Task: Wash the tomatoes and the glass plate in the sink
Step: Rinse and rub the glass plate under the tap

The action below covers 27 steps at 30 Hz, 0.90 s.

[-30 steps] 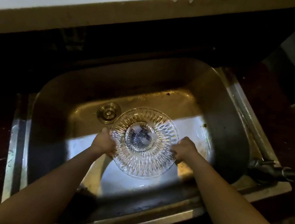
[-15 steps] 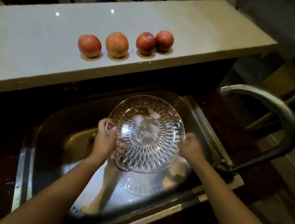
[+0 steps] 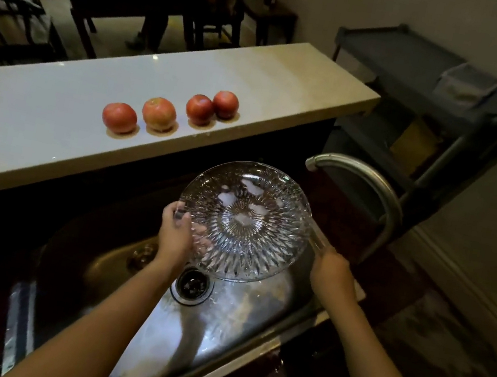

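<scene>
Four tomatoes [image 3: 170,111] sit in a row on the pale counter [image 3: 36,124], the right two touching. One glass plate [image 3: 243,220] hangs tilted above the steel sink [image 3: 216,325], below the single faucet [image 3: 369,189]. Your left hand [image 3: 174,235] curls closed on its left rim; your right hand [image 3: 331,269] pinches the right rim.
</scene>
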Tool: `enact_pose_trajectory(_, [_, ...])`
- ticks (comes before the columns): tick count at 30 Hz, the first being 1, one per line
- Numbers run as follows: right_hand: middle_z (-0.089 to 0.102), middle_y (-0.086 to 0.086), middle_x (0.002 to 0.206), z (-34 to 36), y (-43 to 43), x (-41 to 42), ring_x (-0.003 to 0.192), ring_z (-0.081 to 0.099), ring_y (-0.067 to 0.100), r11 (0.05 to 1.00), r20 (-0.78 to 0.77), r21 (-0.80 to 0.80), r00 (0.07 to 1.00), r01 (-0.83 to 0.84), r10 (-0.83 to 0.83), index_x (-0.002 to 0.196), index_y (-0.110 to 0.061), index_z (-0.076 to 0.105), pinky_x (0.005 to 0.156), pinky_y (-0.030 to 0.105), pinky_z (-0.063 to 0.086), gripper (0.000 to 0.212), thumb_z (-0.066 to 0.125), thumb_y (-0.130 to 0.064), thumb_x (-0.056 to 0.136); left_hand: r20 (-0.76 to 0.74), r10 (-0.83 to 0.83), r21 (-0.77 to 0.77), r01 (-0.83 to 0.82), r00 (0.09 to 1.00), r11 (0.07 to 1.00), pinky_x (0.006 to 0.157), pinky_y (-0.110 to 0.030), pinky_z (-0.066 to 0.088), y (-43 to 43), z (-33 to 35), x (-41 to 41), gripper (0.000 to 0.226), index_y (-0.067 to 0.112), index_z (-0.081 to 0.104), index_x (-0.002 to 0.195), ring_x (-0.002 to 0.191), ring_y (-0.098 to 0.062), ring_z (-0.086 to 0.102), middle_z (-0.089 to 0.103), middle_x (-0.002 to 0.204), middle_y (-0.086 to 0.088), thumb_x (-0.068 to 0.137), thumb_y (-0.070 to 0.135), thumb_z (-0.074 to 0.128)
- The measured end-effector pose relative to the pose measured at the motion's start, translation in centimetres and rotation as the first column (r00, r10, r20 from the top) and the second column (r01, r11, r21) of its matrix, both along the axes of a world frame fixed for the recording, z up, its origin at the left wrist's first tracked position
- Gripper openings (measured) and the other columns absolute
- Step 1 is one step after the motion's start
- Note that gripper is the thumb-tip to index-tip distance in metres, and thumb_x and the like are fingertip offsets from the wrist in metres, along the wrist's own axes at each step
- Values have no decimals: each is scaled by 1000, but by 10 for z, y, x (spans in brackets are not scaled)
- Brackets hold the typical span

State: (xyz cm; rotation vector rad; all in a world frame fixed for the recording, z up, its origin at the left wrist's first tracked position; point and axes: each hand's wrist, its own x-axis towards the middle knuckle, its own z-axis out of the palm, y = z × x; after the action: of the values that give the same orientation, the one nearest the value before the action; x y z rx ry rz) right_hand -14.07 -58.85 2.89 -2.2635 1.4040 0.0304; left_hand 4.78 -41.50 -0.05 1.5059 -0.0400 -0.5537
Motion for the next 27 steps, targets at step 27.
enact_pose_trajectory(27, [69, 22, 93, -49, -2, 1, 90, 63, 35, 958, 432, -20, 867, 285, -249, 93, 0, 66, 71, 26, 37, 32, 37, -12, 98, 61, -38, -28, 40, 997, 999, 39, -23, 44, -8, 9, -11, 25, 29, 35, 121, 40, -14, 59, 60, 81, -13, 100, 17, 34])
